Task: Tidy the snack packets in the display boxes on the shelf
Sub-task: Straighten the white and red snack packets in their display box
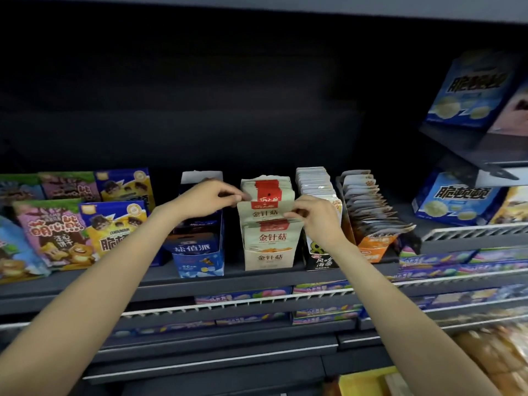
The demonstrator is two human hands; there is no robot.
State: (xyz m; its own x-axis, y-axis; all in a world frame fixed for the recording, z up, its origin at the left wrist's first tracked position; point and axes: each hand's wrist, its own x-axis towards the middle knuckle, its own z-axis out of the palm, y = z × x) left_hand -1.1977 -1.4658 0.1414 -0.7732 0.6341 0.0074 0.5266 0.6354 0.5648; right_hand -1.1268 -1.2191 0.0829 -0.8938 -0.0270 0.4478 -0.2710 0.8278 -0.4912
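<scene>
right hand (317, 221): grip pinching right edge of a beige snack packet (264, 212) | left hand (210, 200): grip pinching its upper left corner | packet upright, raised in the beige display box (270, 258) on the dark shelf (228, 277), between blue box (200, 252) and black box (321, 260) | orange box (371, 247) further right
</scene>
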